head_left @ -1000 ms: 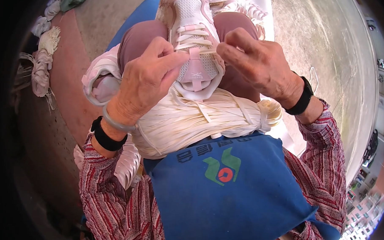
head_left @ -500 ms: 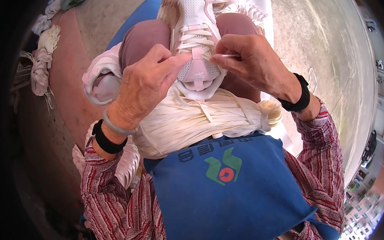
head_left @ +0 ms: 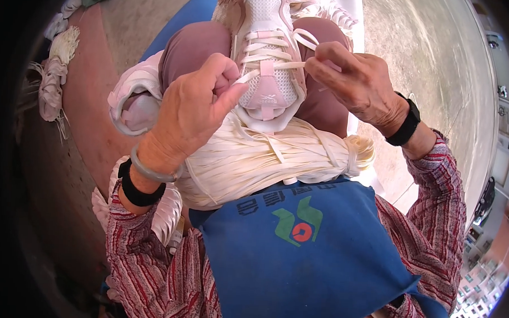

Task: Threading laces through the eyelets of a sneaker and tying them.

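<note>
The left hand (head_left: 197,101) reaches in from the near left, its back turned up, thumb and forefinger closed in a pinch on one part of the white lace (head_left: 290,65) and the other fingers curled under. Its wrist wears a pale bangle (head_left: 153,169) and a black band (head_left: 141,191), and the forearm slants toward the far right. The right hand (head_left: 360,87) comes in from the near right, slightly farther away, fingers bent, gripping another part of the lace between thumb and forefinger; a black wristband (head_left: 406,120) circles that wrist, and a loop of lace arcs just beyond its fingers. The two hands stand apart on either side of the pink-and-white shoe (head_left: 266,92), with the lace stretched from each toward the pink tab at the top of its tongue. The shoe sits between the knees (head_left: 195,47) in mauve trousers, sole down, its long axis running near to far; the toe points away, cut off by the upper edge of view, and the heel and ankle opening lie nearest. Right by the heel, a thick bundle of cream laces (head_left: 248,167) lies crosswise, gathered at its right end, on the far edge of a blue apron (head_left: 318,268). Another pale shoe (head_left: 122,95) rests left of the left knee, its opening toward the near side.
</note>
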`<act>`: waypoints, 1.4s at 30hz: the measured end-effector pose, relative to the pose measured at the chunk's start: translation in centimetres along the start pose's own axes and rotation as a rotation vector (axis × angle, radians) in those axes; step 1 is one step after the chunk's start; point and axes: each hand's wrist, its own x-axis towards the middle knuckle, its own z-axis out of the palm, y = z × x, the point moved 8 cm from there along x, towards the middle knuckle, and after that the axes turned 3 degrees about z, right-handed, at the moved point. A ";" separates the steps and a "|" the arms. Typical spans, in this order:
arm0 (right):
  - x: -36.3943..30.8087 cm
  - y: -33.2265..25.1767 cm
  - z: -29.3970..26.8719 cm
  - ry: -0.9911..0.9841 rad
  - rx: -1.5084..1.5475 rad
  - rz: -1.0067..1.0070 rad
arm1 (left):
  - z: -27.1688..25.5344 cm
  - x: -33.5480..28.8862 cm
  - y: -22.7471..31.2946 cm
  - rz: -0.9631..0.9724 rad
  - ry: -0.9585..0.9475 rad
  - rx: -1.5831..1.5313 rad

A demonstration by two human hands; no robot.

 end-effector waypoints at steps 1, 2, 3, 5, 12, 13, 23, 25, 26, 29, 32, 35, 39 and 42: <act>-0.5 0.4 0.2 0.040 0.085 0.048 | 0.3 0.1 -0.5 -0.074 -0.047 -0.069; -0.9 0.7 0.4 0.082 0.167 0.102 | 0.3 0.1 -0.7 -0.075 -0.050 -0.067; -1.2 0.6 0.8 0.087 0.176 0.121 | 0.3 0.1 -1.1 -0.086 -0.063 -0.121; -1.2 0.5 0.9 0.072 0.172 0.151 | -0.5 0.2 -1.5 -0.093 -0.084 -0.173; -3.1 1.5 2.3 0.009 0.260 0.321 | -0.6 0.5 -2.0 -0.103 -0.284 0.035; -3.2 1.9 2.2 0.013 0.263 0.327 | -0.7 0.1 -2.2 -0.121 -0.310 0.053; -3.9 2.4 3.4 -0.145 0.708 0.451 | -12.7 -6.1 -9.5 -0.263 0.007 -0.704; -3.6 2.9 3.3 -0.150 0.638 0.460 | -17.0 -8.9 -11.6 -0.328 0.286 -0.850; -3.3 2.7 3.2 -0.163 0.622 0.476 | -18.9 -10.7 -14.7 -0.385 0.566 -1.021; -2.8 3.3 2.9 -0.070 0.838 0.624 | -21.2 -11.6 -15.0 -0.126 0.587 -1.455; -1.7 3.4 2.2 0.125 0.763 0.478 | -21.7 -12.2 -15.0 -0.086 0.653 -1.583; -1.4 2.3 3.5 0.051 0.415 0.356 | -24.6 -13.7 -15.6 0.079 0.734 -1.643; -2.1 4.7 3.4 0.098 0.471 0.423 | -25.9 -14.9 -16.2 0.182 0.767 -1.676; -2.5 5.3 3.3 0.103 0.683 0.627 | -26.4 -15.8 -16.3 0.282 0.750 -1.794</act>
